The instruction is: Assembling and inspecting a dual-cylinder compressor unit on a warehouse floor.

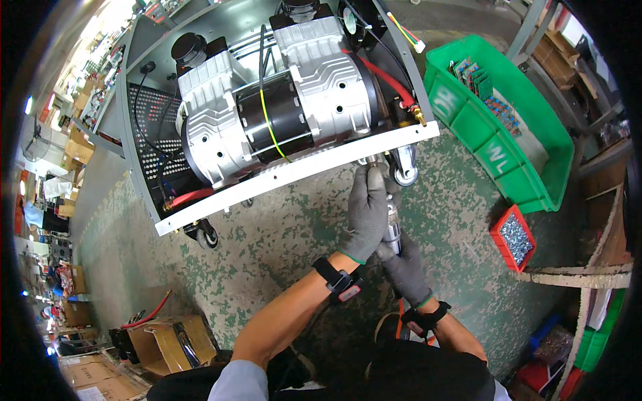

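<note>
A grey metal housing with a white front edge [294, 172] holds a silver and black twin-head motor compressor [274, 113]. My left hand [368, 214], in a grey glove, is closed with its fingertips up under that edge, beside a caster wheel [405, 166]. What those fingers pinch is too hidden to name. My right hand [405, 267], gloved too, is wrapped round a silver cylindrical tool [392, 227]. The tool points up toward the edge alongside my left hand, which partly hides its upper end. Another caster [206, 236] sits under the housing's left corner.
A green bin [468, 127] with circuit boards stands at the right, and a small red tray [495, 234] of metal fasteners lies near it. A wooden-edged shelf [575, 275] juts in at the far right. An open cardboard box [150, 344] stands at the lower left.
</note>
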`<state>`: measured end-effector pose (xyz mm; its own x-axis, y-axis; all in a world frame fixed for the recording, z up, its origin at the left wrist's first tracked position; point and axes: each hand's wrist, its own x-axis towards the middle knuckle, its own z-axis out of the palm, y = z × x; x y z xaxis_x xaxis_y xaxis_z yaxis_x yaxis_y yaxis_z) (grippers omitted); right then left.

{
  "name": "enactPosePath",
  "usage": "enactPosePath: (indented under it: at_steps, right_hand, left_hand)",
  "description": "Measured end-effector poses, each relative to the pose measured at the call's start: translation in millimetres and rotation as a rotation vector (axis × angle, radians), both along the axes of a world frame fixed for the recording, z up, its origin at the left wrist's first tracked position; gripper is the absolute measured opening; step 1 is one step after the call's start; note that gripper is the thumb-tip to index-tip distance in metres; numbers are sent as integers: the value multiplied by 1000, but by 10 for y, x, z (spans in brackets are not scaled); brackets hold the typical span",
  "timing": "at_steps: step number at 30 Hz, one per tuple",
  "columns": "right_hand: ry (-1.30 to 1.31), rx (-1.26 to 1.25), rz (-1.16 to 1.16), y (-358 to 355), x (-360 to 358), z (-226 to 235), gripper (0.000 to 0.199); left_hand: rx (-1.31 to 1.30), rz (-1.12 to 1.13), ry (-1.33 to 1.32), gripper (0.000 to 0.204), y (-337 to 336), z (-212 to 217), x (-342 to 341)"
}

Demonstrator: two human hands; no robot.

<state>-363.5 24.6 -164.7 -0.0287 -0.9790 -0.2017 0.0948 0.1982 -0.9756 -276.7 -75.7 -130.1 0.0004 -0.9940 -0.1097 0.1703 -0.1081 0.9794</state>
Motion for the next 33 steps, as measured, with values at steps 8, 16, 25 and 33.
enactPosePath:
  at_steps: [8,16,25,33]
  right_hand:
    - [209,130,-2,-82,72,-399,52]
    - [-6,183,-59,-332,223,-828,57]
    - [154,53,-67,-410,173,-1135,56]
    - [195,108,-109,-454,276,-979,47]
  left_hand:
    - [107,23,2,27,-118,-551,132]
    - [91,-38,-132,31,-536,-1102,310]
    - [203,3,-161,28,-558,-868,322]
    - [230,5,15,28,-692,-1045,419]
